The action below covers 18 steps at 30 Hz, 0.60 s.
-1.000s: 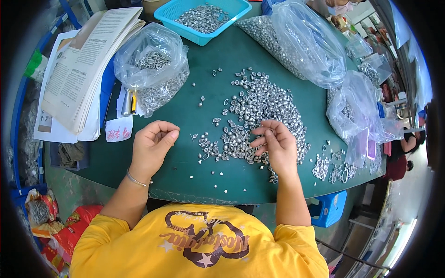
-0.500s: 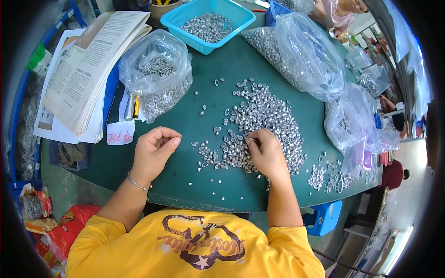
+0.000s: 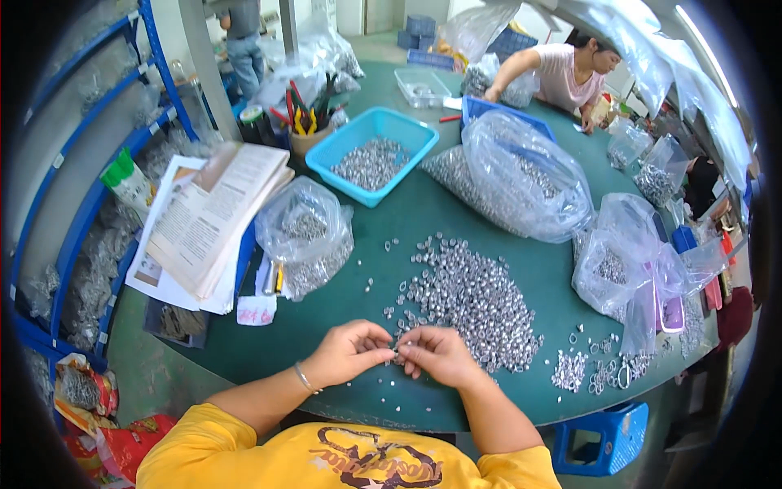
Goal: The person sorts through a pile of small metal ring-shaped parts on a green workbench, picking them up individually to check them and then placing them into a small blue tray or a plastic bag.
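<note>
My left hand (image 3: 356, 352) and my right hand (image 3: 436, 356) meet fingertip to fingertip in front of a heap of small silvery metal pieces (image 3: 481, 306). Both are pinched closed. Whatever lies between the fingertips is too small to make out. Many pieces in the heap look like little oval rings or domed settings. Loose ones lie at its left edge, partly hidden by my fingers. Several tiny pale bits (image 3: 385, 399) are scattered on the green table (image 3: 358, 420) near its front edge.
Left of the heap are a bag of metal rings (image 3: 314, 253) and newspapers (image 3: 216, 220). Behind stand a blue basket (image 3: 415, 171) of pieces and a large clear bag (image 3: 529, 179). Smaller piles (image 3: 570, 372) lie right. A person (image 3: 570, 77) sits across the table.
My right hand has come away from the heap toward my left hand, and their fingertips now meet. The view has tilted up, showing more of the far table and the shelves.
</note>
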{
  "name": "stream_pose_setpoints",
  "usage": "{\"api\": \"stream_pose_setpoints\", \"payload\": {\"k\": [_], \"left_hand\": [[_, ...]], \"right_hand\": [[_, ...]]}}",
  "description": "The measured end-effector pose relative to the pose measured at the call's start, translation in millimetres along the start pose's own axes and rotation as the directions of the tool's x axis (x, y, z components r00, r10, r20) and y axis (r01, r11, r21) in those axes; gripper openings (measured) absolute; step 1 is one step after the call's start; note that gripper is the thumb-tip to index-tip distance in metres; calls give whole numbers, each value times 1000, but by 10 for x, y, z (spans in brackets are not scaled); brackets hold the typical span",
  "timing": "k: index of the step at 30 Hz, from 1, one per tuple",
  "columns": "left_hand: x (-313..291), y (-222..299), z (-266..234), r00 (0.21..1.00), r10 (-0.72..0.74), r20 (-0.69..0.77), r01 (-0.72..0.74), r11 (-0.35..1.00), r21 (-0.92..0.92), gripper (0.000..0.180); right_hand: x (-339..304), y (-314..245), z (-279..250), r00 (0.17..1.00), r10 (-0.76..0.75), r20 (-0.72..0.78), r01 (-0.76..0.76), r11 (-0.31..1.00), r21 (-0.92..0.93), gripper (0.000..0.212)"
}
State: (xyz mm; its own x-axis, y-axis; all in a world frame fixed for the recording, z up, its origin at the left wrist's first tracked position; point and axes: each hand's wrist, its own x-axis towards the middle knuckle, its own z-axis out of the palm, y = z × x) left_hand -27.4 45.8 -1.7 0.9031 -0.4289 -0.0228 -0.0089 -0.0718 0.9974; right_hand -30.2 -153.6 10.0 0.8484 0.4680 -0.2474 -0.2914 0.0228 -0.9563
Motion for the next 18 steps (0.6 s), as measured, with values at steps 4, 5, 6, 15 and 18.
{"api": "stream_pose_setpoints", "payload": {"k": [4, 5, 6, 15, 18], "left_hand": [[145, 46, 128, 990, -113, 79, 121, 987, -110, 13], [169, 33, 154, 991, -114, 74, 121, 988, -100, 14], [190, 31, 182, 991, -116, 69, 122, 988, -91, 15], [342, 56, 150, 991, -95, -97, 27, 836, -548, 13], [414, -4, 58, 981, -174, -84, 72, 732, -677, 9]], "right_hand": [[-62, 37, -34, 994, -40, -100, 35, 998, -51, 15], [-79, 63, -49, 992, -43, -120, 39, 998, -39, 16], [-88, 56, -55, 989, -46, -141, 42, 999, -28, 17], [-49, -5, -242, 952, -101, -290, 229, 862, 452, 21], [7, -56, -448, 946, -64, -317, 233, 814, 532, 17]]}}
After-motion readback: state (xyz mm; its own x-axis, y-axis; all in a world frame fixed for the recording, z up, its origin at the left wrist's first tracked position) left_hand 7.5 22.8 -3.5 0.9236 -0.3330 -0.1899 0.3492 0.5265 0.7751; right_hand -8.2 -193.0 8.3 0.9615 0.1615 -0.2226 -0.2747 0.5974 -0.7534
